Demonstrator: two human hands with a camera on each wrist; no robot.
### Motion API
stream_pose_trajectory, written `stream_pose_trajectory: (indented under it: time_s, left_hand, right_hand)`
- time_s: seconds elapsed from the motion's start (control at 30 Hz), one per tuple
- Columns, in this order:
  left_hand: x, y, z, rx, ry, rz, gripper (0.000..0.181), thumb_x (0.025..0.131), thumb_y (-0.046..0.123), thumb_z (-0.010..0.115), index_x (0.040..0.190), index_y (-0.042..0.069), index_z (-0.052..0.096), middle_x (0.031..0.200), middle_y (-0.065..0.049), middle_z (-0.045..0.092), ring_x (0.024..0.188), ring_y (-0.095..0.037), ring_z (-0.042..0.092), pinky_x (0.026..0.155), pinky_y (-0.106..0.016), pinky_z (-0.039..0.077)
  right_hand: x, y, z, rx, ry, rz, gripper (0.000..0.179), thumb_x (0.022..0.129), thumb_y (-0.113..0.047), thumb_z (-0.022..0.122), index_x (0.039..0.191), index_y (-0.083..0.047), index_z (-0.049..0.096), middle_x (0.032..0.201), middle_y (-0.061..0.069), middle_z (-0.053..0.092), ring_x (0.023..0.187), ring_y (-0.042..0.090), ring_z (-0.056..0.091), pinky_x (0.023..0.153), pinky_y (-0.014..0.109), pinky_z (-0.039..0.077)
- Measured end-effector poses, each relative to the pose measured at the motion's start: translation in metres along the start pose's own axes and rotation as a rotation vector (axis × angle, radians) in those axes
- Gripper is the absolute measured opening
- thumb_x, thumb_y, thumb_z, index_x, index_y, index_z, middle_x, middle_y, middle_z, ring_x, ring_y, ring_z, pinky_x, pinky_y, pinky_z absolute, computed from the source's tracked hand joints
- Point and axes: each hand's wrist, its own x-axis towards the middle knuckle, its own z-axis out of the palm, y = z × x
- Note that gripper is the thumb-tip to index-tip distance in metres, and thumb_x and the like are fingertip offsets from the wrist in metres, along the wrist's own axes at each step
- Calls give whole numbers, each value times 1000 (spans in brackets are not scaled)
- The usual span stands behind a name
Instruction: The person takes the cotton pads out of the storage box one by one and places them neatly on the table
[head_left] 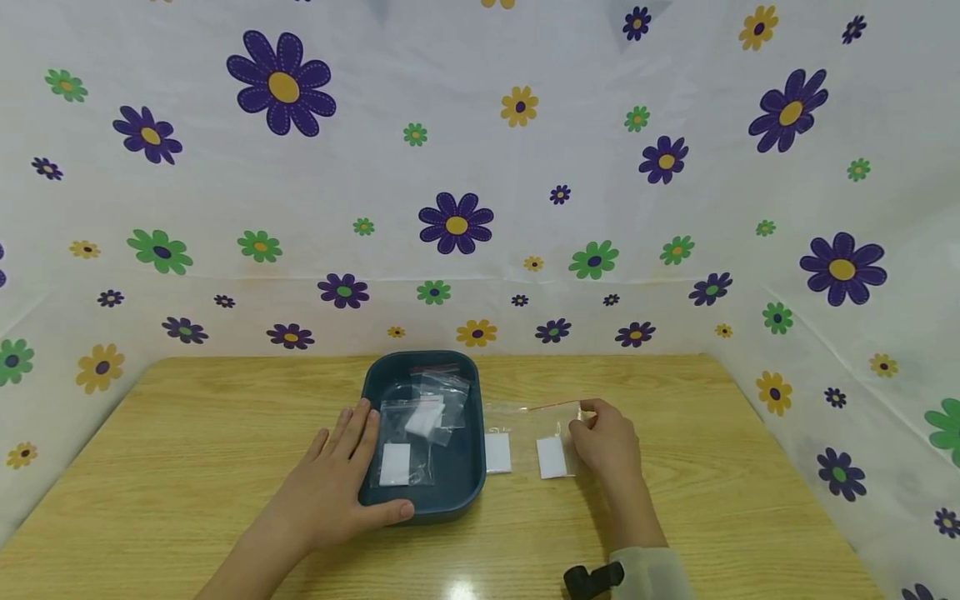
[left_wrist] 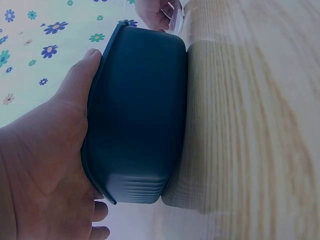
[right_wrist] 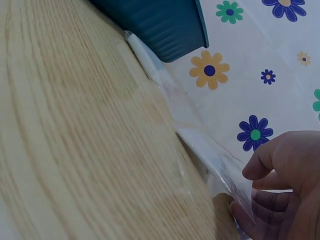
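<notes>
A dark teal plastic bin (head_left: 468, 492) stands on the table, with several clear zip bags (head_left: 420, 473) inside, at least some containing white squares. My left hand (head_left: 330, 492) rests on the bin's left rim, fingers straight, thumb along the near edge; the left wrist view shows the hand (left_wrist: 55, 125) against the rim. To the right of the bin lie two clear zip bags with white squares, the nearer one (head_left: 497, 452) beside the bin wall. My right hand (head_left: 611, 442) pinches the right edge of the other zip bag (head_left: 552, 458), tilted up slightly in the right wrist view.
The light wooden table (head_left: 720, 500) extends to both sides of the bin. Behind it hangs a white cloth (head_left: 390, 167) printed with flowers, which also runs along the sides. A black clip-like device (head_left: 592, 579) sits by the right sleeve.
</notes>
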Motion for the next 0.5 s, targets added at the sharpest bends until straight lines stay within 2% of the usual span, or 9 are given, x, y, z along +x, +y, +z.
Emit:
stream_pose_trajectory:
  time_s: [0.2, 0.5]
  left_hand:
    - [0, 0, 1, 0, 1, -2, 126, 73, 91, 49, 158, 1, 22, 166, -18, 11, 152, -42, 13, 117, -66, 19]
    - [0, 0, 1, -4, -3, -3, 125, 74, 90, 50, 158, 2, 23, 166, -18, 11, 152, -42, 13, 116, -66, 19]
  right_hand:
    - [-1, -1, -3, -111, 20, -21, 45, 87, -20, 58, 129, -5, 64, 97, 10, 72, 80, 25, 62, 64, 37, 48]
    - [0, 1, -2, -101, 25, -43, 46, 85, -15, 61, 129, -3, 63, 91, 9, 71, 76, 23, 60, 64, 34, 47]
